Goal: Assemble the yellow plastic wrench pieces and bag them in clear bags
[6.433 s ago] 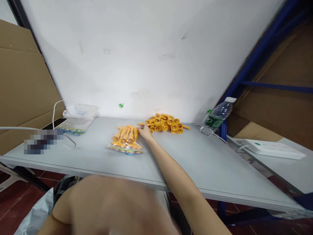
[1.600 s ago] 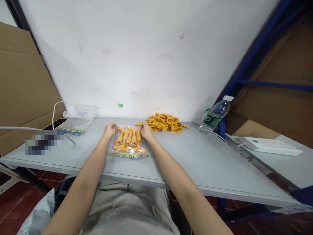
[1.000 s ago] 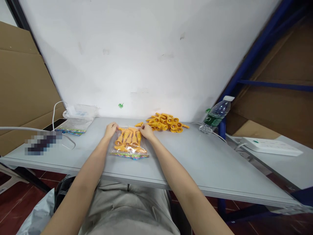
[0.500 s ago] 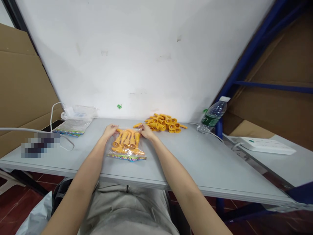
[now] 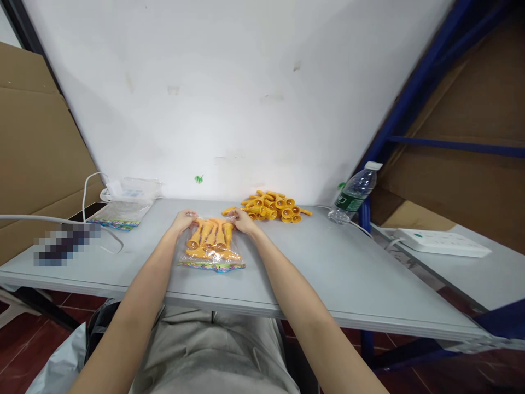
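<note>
A clear plastic bag (image 5: 211,266) with a colourful edge strip lies on the grey table, the strip towards me. Inside it are several orange-yellow flared plastic pieces (image 5: 210,238). My left hand (image 5: 185,219) pinches the bag's far left corner. At the far right corner my right hand (image 5: 241,220) has its fingers closed on the bag. Just beyond my right hand, a pile of similar yellow pieces (image 5: 271,207) rests against the white wall.
Flat clear bags (image 5: 123,212), a phone (image 5: 88,212), a white cable and a blurred dark object (image 5: 68,244) are at the left. To the right stand a tilted water bottle (image 5: 356,191) and a white power strip (image 5: 445,242). The table's front edge runs before me.
Both hands keep their hold at the bag's far corners. The pieces in the bag sit slightly differently, and the whole view has shifted a little.
</note>
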The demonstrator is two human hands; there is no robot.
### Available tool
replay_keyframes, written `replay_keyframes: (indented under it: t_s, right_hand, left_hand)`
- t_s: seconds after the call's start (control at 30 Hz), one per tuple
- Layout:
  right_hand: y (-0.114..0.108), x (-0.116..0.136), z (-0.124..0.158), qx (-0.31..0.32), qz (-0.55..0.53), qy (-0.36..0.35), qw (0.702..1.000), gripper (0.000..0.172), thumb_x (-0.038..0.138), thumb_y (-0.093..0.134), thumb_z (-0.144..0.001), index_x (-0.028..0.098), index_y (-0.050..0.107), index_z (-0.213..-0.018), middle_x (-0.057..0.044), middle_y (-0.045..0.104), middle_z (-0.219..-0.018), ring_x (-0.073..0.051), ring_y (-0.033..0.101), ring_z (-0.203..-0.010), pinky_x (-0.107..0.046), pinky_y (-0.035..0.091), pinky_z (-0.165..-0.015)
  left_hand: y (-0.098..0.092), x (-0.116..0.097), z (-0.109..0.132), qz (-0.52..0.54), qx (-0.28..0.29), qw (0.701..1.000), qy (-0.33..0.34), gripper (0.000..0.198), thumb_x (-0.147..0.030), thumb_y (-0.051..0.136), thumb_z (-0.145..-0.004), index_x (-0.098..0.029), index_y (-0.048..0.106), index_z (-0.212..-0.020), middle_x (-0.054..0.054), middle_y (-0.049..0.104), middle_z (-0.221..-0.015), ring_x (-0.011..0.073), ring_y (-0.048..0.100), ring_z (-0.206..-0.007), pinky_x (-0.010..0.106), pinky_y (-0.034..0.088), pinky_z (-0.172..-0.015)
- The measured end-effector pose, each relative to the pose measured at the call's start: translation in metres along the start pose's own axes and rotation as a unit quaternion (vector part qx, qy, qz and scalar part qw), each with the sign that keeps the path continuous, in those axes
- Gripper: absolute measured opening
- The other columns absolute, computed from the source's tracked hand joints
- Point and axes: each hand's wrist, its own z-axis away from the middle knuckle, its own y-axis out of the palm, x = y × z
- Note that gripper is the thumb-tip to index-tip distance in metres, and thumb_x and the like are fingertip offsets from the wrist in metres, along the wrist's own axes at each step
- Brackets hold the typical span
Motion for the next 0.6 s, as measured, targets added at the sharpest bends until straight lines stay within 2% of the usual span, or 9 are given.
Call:
replay_keyframes:
  t_s: [0.17,0.27,0.37,0.43,0.5,0.6]
  right_hand:
    - [-0.002,0.005,0.003,0.002,0.038,0.014,0.999,0.021,0.005,0.049,-0.077,0.018,0.055,-0.093,0.004,0.051,-0.064,-0.011,0.051,-0.055,-0.025,0.047,-0.058]
    - [-0.004,0.013,0.005,0.005,0.096,0.016,0.995,0.018,0.007,0.05,-0.079,0.018,0.056,-0.092,0.002,0.056,-0.067,-0.013,0.055,-0.062,-0.026,0.047,-0.064]
    - [-0.004,0.023,0.005,-0.029,0.182,-0.051,0.982,0.004,0.016,0.054,-0.083,0.018,0.057,-0.081,-0.003,0.062,-0.077,-0.015,0.057,-0.074,-0.027,0.046,-0.073]
    - [-0.003,0.032,0.001,-0.043,0.214,-0.097,0.971,0.014,0.027,0.057,-0.086,0.018,0.057,-0.075,-0.006,0.065,-0.082,-0.016,0.058,-0.078,-0.027,0.045,-0.076]
    - [-0.004,0.043,-0.004,-0.018,0.213,-0.116,0.97,0.022,0.037,0.063,-0.084,0.018,0.06,-0.074,-0.007,0.067,-0.082,-0.017,0.059,-0.078,-0.027,0.045,-0.073]
    - [-0.012,0.062,-0.013,0.095,0.194,-0.088,0.972,0.03,0.046,0.073,-0.074,0.018,0.065,-0.072,-0.003,0.068,-0.074,-0.017,0.06,-0.071,-0.024,0.044,-0.065]
  left_hand:
    - [-0.003,0.001,0.0,0.01,0.028,0.999,0.014,0.022,-0.012,0.073,-0.068,-0.014,0.057,-0.084,-0.001,0.06,-0.056,0.0132,0.064,-0.055,0.018,0.037,-0.046]
    - [-0.002,0.001,0.002,0.026,0.033,0.999,0.027,0.022,-0.015,0.073,-0.069,-0.015,0.057,-0.085,-0.003,0.059,-0.055,0.0115,0.063,-0.054,0.019,0.044,-0.051]
    - [0.0,-0.001,0.005,0.055,0.038,0.996,0.057,0.025,-0.019,0.075,-0.068,-0.016,0.057,-0.085,-0.005,0.056,-0.055,0.011,0.061,-0.054,0.022,0.049,-0.057]
    - [0.002,-0.004,0.006,0.073,0.045,0.993,0.084,0.029,-0.023,0.077,-0.066,-0.016,0.058,-0.087,-0.004,0.057,-0.06,0.0109,0.061,-0.056,0.024,0.051,-0.06]
    - [0.003,-0.006,0.007,0.088,0.053,0.989,0.111,0.035,-0.029,0.08,-0.063,-0.016,0.059,-0.088,-0.003,0.059,-0.067,0.0106,0.061,-0.057,0.026,0.053,-0.064]
    - [0.006,-0.008,0.008,0.107,0.061,0.982,0.145,0.041,-0.035,0.082,-0.061,-0.016,0.059,-0.089,-0.003,0.059,-0.071,0.0101,0.06,-0.06,0.028,0.053,-0.068]
